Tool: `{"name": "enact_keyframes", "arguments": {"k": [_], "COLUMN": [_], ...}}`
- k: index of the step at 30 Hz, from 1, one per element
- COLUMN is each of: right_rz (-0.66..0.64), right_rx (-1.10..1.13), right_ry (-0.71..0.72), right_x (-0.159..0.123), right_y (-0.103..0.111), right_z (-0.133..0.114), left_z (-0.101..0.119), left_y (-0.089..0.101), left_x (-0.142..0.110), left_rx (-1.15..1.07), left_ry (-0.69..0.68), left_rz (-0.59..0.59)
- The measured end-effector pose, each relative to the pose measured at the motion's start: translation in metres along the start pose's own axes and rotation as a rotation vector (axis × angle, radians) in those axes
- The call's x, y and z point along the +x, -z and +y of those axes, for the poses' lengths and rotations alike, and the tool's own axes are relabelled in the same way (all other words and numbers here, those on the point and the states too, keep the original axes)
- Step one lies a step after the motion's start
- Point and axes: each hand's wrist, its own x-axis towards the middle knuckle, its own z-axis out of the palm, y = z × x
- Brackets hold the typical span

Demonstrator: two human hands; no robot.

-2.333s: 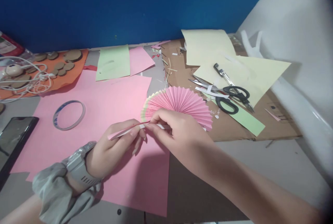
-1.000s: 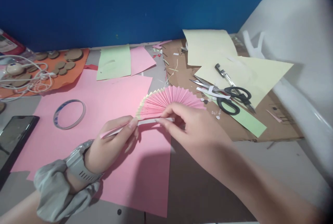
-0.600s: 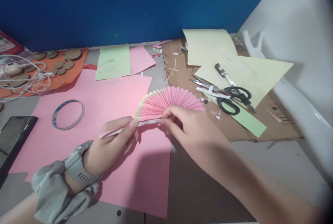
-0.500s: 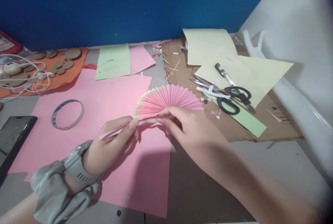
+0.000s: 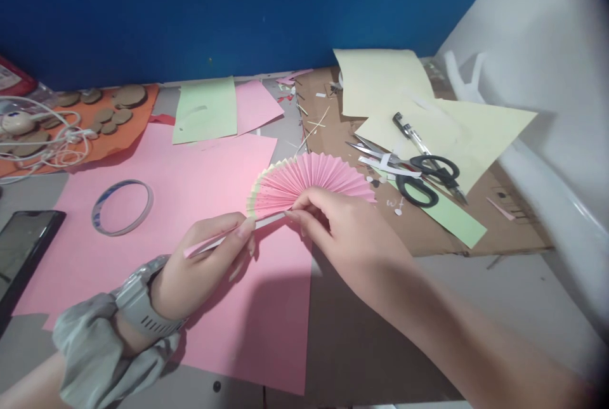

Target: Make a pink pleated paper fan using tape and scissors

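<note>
A pleated pink paper fan with a pale green and cream edge at its left is spread out in front of me. Along its lower side runs a narrow pink-and-white paper strip. My left hand pinches this strip between thumb and fingers, its end poking out past the palm. My right hand is closed at the fan's gathered centre, the fingertips also at the strip's right end. That hand hides part of the fan's lower right. Large pink paper lies under the left hand.
Scissors and a pen lie on cream paper and cardboard at the right. A tape roll rests on the pink paper. Farther left are a phone, white cables, and brown discs on orange paper.
The strip between my hands now looks straighter, and its right end has come up to my right fingertips. The hands have barely moved otherwise.
</note>
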Motion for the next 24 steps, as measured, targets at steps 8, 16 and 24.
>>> {"name": "enact_keyframes", "arguments": {"k": [8,16,24], "right_rz": [0.001,-0.028,-0.021], "right_rx": [-0.026,-0.025,-0.032], "right_ry": [-0.011,-0.038,-0.036], "right_x": [0.0032,0.0054,0.0037], "right_y": [0.0005,0.0023,0.0017], "right_z": [-0.0012,-0.0028,-0.0017], "left_z": [0.0003,-0.0012,-0.0008], "left_y": [0.0003,-0.0005,0.0005], "left_x": [-0.0009,-0.0006,-0.0019], "left_rx": [0.005,0.007,-0.002], "left_ry": [-0.001,-0.013,0.001], "left_rz": [0.001,-0.002,-0.001]}}
